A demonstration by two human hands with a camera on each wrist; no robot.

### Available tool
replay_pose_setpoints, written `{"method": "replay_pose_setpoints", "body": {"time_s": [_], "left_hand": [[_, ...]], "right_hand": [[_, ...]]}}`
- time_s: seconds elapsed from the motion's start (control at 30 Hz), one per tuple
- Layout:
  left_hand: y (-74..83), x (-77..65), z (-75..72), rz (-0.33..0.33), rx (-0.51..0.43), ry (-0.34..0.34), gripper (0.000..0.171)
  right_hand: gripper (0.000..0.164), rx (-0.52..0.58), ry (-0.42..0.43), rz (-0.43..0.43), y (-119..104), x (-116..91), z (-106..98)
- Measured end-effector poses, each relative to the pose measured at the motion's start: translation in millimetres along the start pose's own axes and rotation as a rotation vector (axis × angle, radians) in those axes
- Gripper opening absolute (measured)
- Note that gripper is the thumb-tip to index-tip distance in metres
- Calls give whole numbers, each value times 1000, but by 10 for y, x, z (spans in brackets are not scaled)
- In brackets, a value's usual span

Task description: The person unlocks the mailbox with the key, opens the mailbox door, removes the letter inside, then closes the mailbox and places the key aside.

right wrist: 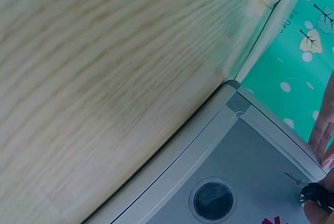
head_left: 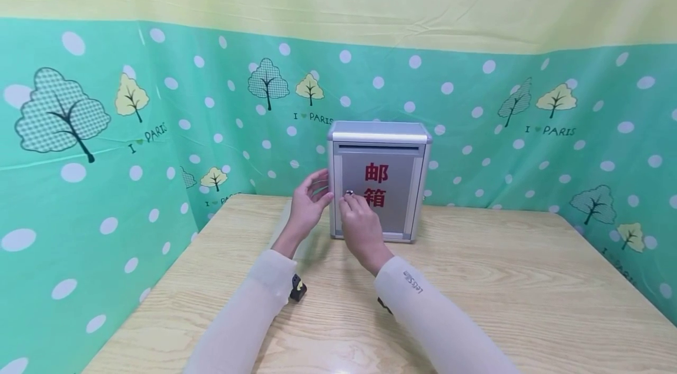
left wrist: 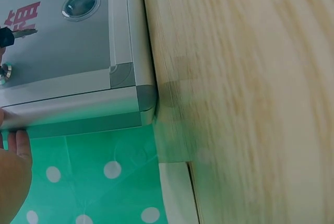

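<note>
A silver-grey mailbox (head_left: 394, 215) with red characters and a slot near its top stands upright on the table. My left hand (head_left: 307, 206) is at its left side, fingers along the side panel and thumb near the front edge. With curled fingers my right hand (head_left: 362, 224) pinches a black-headed key (right wrist: 314, 192) in front of the door. A metal key blade (left wrist: 25, 33) points out from the black head, toward the door's lower part in the left wrist view. The round lock (left wrist: 4, 72) sits close by. A round window (right wrist: 213, 200) is set low in the door.
The mailbox stands toward the back of the wooden table (head_left: 502, 280). Behind and beside the table hangs a green and yellow curtain (head_left: 460, 174) with dots and trees. Black straps (head_left: 298, 289) show under the pale sleeves.
</note>
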State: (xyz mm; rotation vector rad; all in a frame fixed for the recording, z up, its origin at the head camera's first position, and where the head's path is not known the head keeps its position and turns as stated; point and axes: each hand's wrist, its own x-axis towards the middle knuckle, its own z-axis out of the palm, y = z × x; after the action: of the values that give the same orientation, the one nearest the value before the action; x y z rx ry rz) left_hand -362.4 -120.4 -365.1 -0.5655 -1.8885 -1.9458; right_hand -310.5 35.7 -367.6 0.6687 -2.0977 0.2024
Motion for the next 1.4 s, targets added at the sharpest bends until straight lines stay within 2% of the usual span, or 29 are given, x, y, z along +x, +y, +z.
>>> {"method": "replay_pose_setpoints", "body": {"time_s": [0.63, 0.8, 0.9, 1.07, 1.17, 1.27, 1.4], "left_hand": [[-7, 8, -8, 10, -20, -6, 57], [-8, 14, -3, 5, -31, -6, 58], [-12, 17, 1, 5, -37, -5, 58], [-12, 10, 2, 3, -38, 0, 58], [-22, 14, 1, 2, -40, -2, 58], [-18, 13, 1, 4, -41, -6, 58], [-7, 9, 2, 5, -31, -6, 57]], "right_hand": [[28, 6, 20, -25, -19, -22, -48], [27, 29, 51, -41, -5, -53, -68], [27, 74, 63, -22, 13, -78, -76], [25, 225, 58, 68, 43, -107, -104], [20, 349, 21, 168, 60, -122, -136], [18, 477, -56, 294, 76, -127, -175], [16, 667, -217, 490, 121, -123, -190]]}}
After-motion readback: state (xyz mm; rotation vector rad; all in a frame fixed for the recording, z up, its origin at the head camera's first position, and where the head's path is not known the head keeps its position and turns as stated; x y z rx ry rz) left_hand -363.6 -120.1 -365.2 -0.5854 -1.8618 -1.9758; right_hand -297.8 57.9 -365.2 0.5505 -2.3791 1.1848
